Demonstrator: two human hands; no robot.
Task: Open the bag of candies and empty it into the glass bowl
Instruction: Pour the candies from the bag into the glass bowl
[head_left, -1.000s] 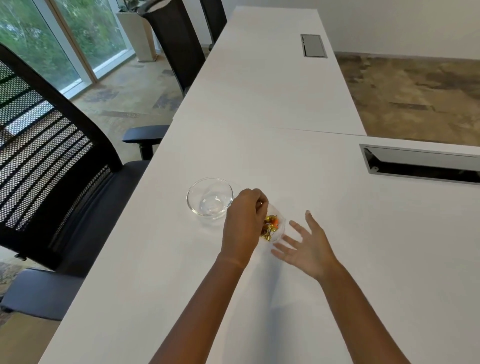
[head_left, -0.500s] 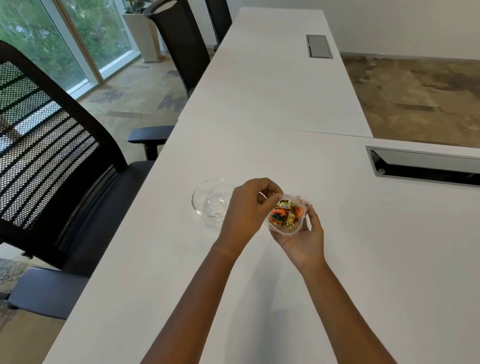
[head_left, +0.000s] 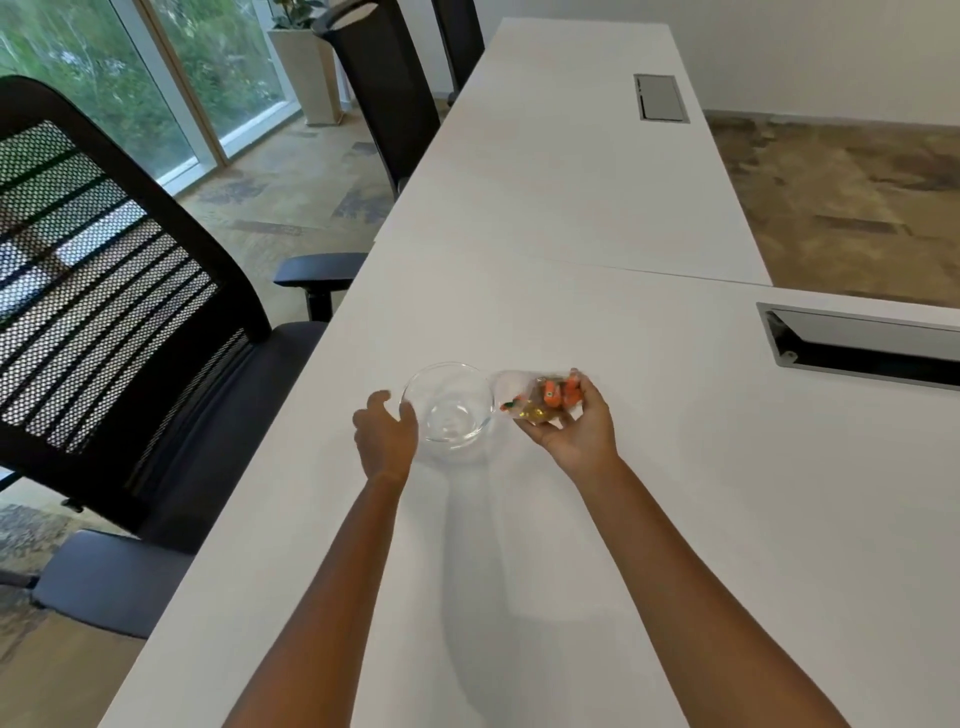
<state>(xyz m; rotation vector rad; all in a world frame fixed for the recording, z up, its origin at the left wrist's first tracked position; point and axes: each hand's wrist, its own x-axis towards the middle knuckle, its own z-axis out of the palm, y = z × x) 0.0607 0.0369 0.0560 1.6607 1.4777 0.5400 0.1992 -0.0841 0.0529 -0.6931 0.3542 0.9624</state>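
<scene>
Head view: the glass bowl (head_left: 448, 404) stands on the white counter (head_left: 571, 249) and looks empty; no candy shows inside it. The right hand (head_left: 574, 418) holds the bag of candies (head_left: 540, 397) at the bowl's 3 o'clock side, fingers curled around the bag, its clear mouth end pointing toward the rim and just beside it. Orange and gold wrapped candies sit bunched in the part of the bag inside the palm. Whether the mouth is fully open cannot be told; the plastic is too clear and blurred. The left hand (head_left: 387, 434) rests at the bowl's 9 o'clock, fingers loosely spread and cupped, thumb touching or nearly touching the rim, gripping nothing that can be seen.

By my judgement the task is at the start of the pour: the bag is in position and all the emptying remains. Tipping the bag higher over the rim is what is left, with the left hand placed to steady the bowl.
</scene>
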